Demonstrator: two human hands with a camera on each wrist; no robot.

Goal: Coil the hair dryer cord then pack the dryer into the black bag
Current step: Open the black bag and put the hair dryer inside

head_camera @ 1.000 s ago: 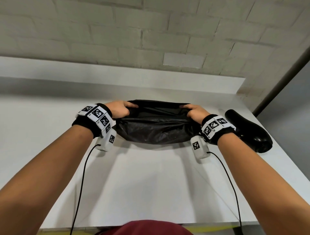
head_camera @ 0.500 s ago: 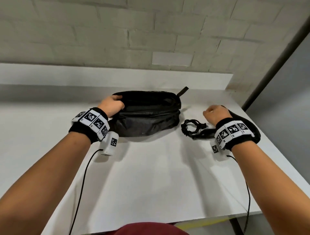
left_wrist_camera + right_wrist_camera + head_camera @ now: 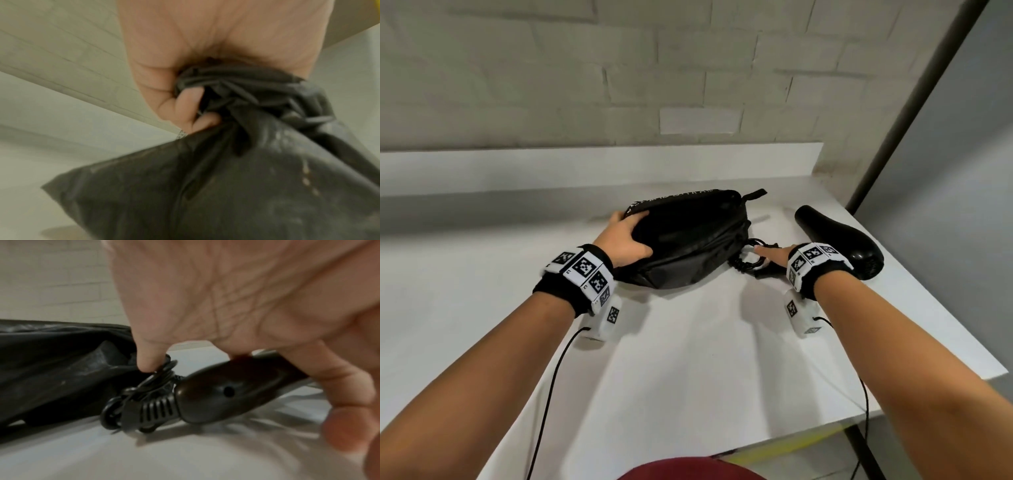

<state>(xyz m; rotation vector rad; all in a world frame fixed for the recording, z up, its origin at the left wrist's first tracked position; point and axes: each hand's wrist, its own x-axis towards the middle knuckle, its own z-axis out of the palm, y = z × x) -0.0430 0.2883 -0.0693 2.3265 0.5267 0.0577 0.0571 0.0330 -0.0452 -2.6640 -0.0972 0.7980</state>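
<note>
The black bag (image 3: 688, 240) lies on the white table (image 3: 688, 359), mouth facing up. My left hand (image 3: 628, 240) grips its left end; in the left wrist view the fingers (image 3: 185, 105) are curled round bunched fabric of the bag (image 3: 226, 178). The black hair dryer (image 3: 839, 240) lies to the right of the bag, its coiled cord (image 3: 750, 262) beside the bag's right end. My right hand (image 3: 770, 255) reaches over the dryer's handle (image 3: 226, 386) with straight fingers, and one fingertip (image 3: 148, 363) touches the cord coil (image 3: 144, 391). The thumb lies on the near side of the handle.
A raised white ledge (image 3: 585, 171) and a brick wall run behind the table. The table's right edge (image 3: 962, 325) is close to the dryer, with a dark post (image 3: 914, 102) beyond. Cables hang from both wrist cameras over the front edge.
My right hand let go of the bag's right end, swung right towards the dryer, then came back down onto the cord coil and handle. My left hand kept hold of the bag.
</note>
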